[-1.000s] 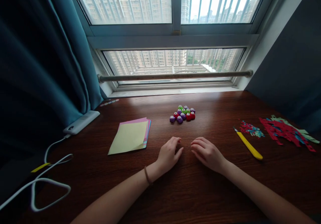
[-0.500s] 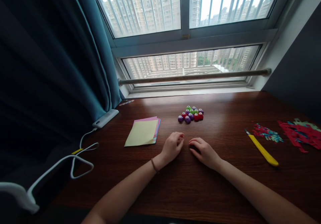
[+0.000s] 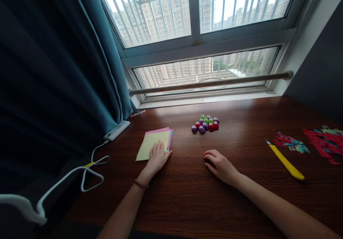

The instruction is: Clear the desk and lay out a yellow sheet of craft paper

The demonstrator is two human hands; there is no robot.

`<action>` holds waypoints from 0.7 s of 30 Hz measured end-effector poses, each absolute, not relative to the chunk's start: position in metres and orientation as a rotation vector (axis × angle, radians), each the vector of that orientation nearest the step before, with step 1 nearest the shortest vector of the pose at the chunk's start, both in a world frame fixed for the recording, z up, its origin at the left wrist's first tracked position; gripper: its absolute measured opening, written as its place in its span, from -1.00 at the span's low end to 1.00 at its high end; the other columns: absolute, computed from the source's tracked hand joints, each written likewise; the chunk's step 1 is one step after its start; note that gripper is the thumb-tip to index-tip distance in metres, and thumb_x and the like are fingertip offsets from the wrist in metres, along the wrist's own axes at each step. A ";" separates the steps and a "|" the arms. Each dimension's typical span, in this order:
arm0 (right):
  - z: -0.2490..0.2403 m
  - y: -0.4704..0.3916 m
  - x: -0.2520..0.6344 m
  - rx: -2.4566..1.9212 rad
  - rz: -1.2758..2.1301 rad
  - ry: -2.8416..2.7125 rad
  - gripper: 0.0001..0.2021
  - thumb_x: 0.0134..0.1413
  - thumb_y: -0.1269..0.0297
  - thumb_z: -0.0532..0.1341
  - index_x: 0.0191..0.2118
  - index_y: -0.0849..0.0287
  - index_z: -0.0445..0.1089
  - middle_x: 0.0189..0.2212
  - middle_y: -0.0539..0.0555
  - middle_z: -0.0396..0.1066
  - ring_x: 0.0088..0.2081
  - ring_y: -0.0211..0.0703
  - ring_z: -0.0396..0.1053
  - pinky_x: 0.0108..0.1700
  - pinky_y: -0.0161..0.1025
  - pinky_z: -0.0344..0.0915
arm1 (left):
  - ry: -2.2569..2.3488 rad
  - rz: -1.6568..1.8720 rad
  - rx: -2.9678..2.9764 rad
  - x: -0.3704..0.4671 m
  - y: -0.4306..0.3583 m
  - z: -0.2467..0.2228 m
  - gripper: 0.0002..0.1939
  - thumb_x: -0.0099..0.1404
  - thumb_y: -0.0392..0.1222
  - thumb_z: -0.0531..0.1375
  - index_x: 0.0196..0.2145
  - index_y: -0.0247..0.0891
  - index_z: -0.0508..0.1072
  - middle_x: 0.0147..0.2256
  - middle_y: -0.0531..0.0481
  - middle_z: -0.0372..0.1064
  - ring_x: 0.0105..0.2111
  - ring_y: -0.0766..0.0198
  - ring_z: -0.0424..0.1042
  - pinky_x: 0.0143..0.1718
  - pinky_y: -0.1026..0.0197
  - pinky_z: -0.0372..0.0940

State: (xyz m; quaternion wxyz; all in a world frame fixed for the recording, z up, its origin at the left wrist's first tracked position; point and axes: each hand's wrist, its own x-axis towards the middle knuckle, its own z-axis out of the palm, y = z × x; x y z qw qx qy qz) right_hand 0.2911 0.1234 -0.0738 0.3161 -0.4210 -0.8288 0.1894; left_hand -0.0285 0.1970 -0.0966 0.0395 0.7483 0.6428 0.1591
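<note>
My left hand (image 3: 157, 156) lies palm down over the lower right part of a stack of coloured paper (image 3: 150, 144), its fingers stretched out and its thumb pointing right. The top sheet is pale yellow, with pink and blue edges showing beneath. My right hand (image 3: 218, 164) rests on the brown wooden table (image 3: 187, 185), its fingers loosely bent, with a gap between thumb and forefinger and nothing visible in it. Beyond the hands sits a cluster of small purple, red and green bead-like pieces (image 3: 205, 125).
A yellow-handled knife (image 3: 286, 163) lies at the right, beside small red and blue scraps (image 3: 291, 142) and a pile of red strips (image 3: 325, 144). At the left are a white power strip (image 3: 117, 130), a white cable (image 3: 92, 185) and a blue curtain (image 3: 107, 71).
My left hand has moved left from beside my right hand onto the paper stack, and its fingers have spread out. My right hand has stayed in place. The view has shifted slightly.
</note>
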 end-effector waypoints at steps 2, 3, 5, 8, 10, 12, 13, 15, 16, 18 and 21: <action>-0.074 0.124 0.291 -1.109 0.500 -2.180 -0.83 0.09 0.46 0.11 -0.17 0.20 0.30 -0.15 0.12 0.28 -0.10 -0.12 0.22 -0.01 -0.18 0.22 | 1.977 0.484 2.271 -0.029 0.198 -0.100 -0.38 0.21 0.01 0.10 0.10 -0.48 0.18 0.17 -0.38 -0.04 0.18 -0.21 -0.10 0.13 -0.19 -0.12; -0.074 0.124 0.291 -1.110 0.501 -2.178 -0.83 0.09 0.46 0.11 -0.17 0.20 0.30 -0.15 0.12 0.28 -0.10 -0.12 0.22 -0.01 -0.18 0.22 | 1.974 0.490 2.260 -0.029 0.199 -0.100 -0.37 0.20 0.01 0.10 0.11 -0.49 0.17 0.17 -0.39 -0.04 0.19 -0.20 -0.10 0.14 -0.17 -0.13; -0.074 0.124 0.291 -1.111 0.507 -2.174 -0.83 0.09 0.46 0.11 -0.16 0.19 0.30 -0.14 0.12 0.28 -0.09 -0.12 0.22 -0.01 -0.18 0.21 | 1.961 0.514 2.233 -0.032 0.202 -0.100 -0.34 0.19 0.00 0.10 0.12 -0.51 0.13 0.17 -0.40 -0.04 0.19 -0.16 -0.10 0.16 -0.13 -0.13; -0.074 0.124 0.291 -1.106 0.518 -2.173 -0.82 0.09 0.46 0.11 -0.16 0.18 0.30 -0.14 0.12 0.28 -0.08 -0.12 0.22 0.00 -0.18 0.21 | 1.925 0.565 2.179 -0.036 0.205 -0.098 -0.30 0.18 -0.03 0.09 0.14 -0.55 0.04 0.15 -0.42 -0.03 0.19 -0.09 -0.05 0.17 -0.05 -0.10; -0.073 0.124 0.291 -1.104 0.526 -2.173 -0.81 0.08 0.47 0.11 -0.16 0.17 0.30 -0.13 0.11 0.28 -0.08 -0.12 0.22 0.00 -0.18 0.21 | 1.892 0.596 2.132 -0.039 0.206 -0.096 -0.29 0.17 -0.07 0.09 0.16 -0.56 0.00 0.15 -0.42 -0.03 0.18 -0.06 -0.02 0.17 -0.02 -0.06; -0.072 0.124 0.291 -1.105 0.533 -2.169 -0.81 0.09 0.46 0.11 -0.15 0.17 0.30 -0.13 0.11 0.28 -0.08 -0.13 0.22 0.01 -0.18 0.21 | 1.856 0.619 2.077 -0.041 0.207 -0.092 -0.29 0.16 -0.09 0.09 0.16 -0.54 -0.03 0.15 -0.41 -0.03 0.18 -0.04 -0.02 0.17 -0.01 -0.05; -0.072 0.124 0.291 -1.105 0.535 -2.168 -0.81 0.09 0.46 0.11 -0.15 0.17 0.29 -0.13 0.11 0.28 -0.08 -0.13 0.22 0.01 -0.18 0.21 | 1.838 0.628 2.047 -0.042 0.206 -0.090 -0.28 0.14 -0.10 0.10 0.16 -0.53 -0.03 0.15 -0.40 -0.03 0.19 -0.03 -0.02 0.17 0.00 -0.05; -0.072 0.124 0.291 -1.105 0.539 -2.167 -0.81 0.10 0.46 0.11 -0.15 0.17 0.29 -0.13 0.11 0.27 -0.07 -0.13 0.22 0.01 -0.18 0.21 | 1.804 0.642 1.986 -0.043 0.205 -0.086 -0.25 0.10 -0.11 0.14 0.16 -0.52 -0.01 0.15 -0.38 -0.02 0.19 -0.02 -0.04 0.18 0.02 -0.06; -0.072 0.124 0.292 -1.105 0.541 -2.167 -0.81 0.10 0.46 0.11 -0.15 0.17 0.29 -0.13 0.11 0.27 -0.07 -0.14 0.22 0.01 -0.19 0.21 | 1.790 0.649 1.956 -0.043 0.205 -0.085 -0.24 0.07 -0.12 0.16 0.15 -0.52 0.01 0.15 -0.37 -0.01 0.20 -0.02 -0.04 0.19 0.03 -0.06; -0.073 0.124 0.292 -1.103 0.545 -2.168 -0.81 0.09 0.46 0.11 -0.15 0.17 0.29 -0.13 0.11 0.27 -0.07 -0.14 0.22 0.01 -0.19 0.20 | 1.773 0.669 1.895 -0.044 0.204 -0.082 -0.25 0.01 -0.16 0.19 0.12 -0.50 0.08 0.15 -0.35 0.01 0.19 -0.03 -0.03 0.19 0.04 -0.05; -0.073 0.123 0.292 -1.101 0.544 -2.165 -0.81 0.09 0.47 0.11 -0.15 0.17 0.30 -0.13 0.10 0.28 -0.08 -0.15 0.22 0.01 -0.20 0.20 | 1.775 0.719 1.809 -0.044 0.205 -0.078 -0.45 0.00 -0.26 0.15 -0.01 -0.45 0.26 0.06 -0.31 0.15 0.14 -0.03 0.08 0.17 0.01 -0.01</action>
